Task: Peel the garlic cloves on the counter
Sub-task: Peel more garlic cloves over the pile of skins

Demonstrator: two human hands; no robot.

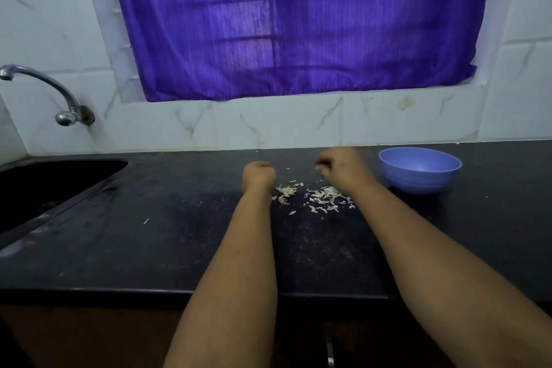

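While our left hand (258, 174) sits clenched, contents unseen, our blurred right hand (343, 165) pinches a pale garlic clove (320, 167) above the skins (324, 199) mid-counter (149, 233), conveniently beside the bowl (419, 170).

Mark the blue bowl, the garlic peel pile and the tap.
blue bowl (418, 179): head view, outer front wall.
garlic peel pile (324, 196): head view, middle of the scattered skins on the counter.
tap (47, 84): head view, curved spout.
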